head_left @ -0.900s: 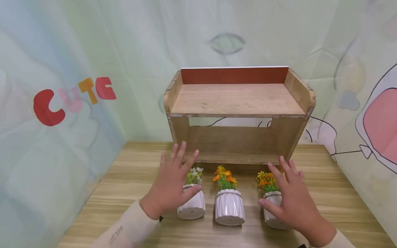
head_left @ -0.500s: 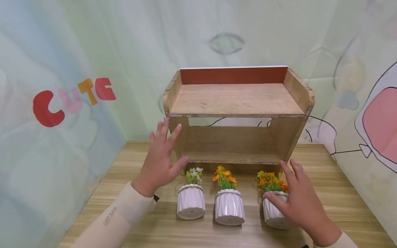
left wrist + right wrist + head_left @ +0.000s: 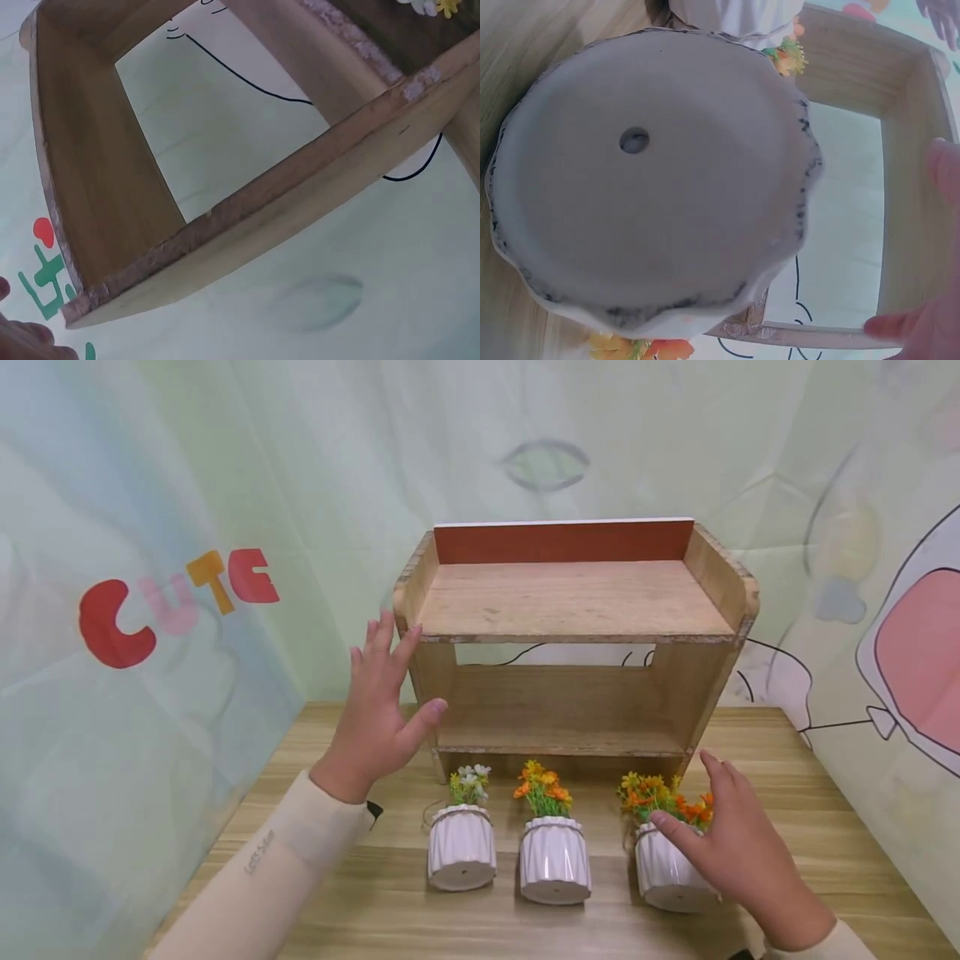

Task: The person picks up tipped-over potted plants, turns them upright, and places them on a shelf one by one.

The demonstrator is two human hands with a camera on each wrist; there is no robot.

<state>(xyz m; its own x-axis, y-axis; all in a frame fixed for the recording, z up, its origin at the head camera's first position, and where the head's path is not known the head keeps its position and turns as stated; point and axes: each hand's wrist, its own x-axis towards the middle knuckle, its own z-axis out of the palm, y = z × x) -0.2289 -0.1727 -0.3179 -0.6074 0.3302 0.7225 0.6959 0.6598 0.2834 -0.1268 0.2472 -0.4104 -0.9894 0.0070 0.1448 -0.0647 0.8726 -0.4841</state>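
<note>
Spread beside the wooden shelf's [image 3: 570,602] left upright, my left hand [image 3: 371,710] has straight fingers, their tips overlapping the front edge in the head view. My right hand [image 3: 753,852] hovers at the right-hand flower pot [image 3: 671,868], thumb over its orange flowers, fingers extended and nothing held. This white fluted pot lies on its side; its round base [image 3: 667,180] with a drain hole fills the right wrist view. Two similar pots lie in a row with it: the middle one [image 3: 555,860] with orange flowers, the left one [image 3: 461,847] with white flowers.
The two-tier shelf stands at the back of a wood-grain table [image 3: 360,910], with a red-brown board [image 3: 562,542] along its top rear. Behind hangs a pale printed curtain [image 3: 337,485] with cartoon shapes and coloured letters.
My left hand has moved up and left, from over the left pot to the shelf's left side. My right hand has shifted slightly right, uncovering more of the right pot and flowers.
</note>
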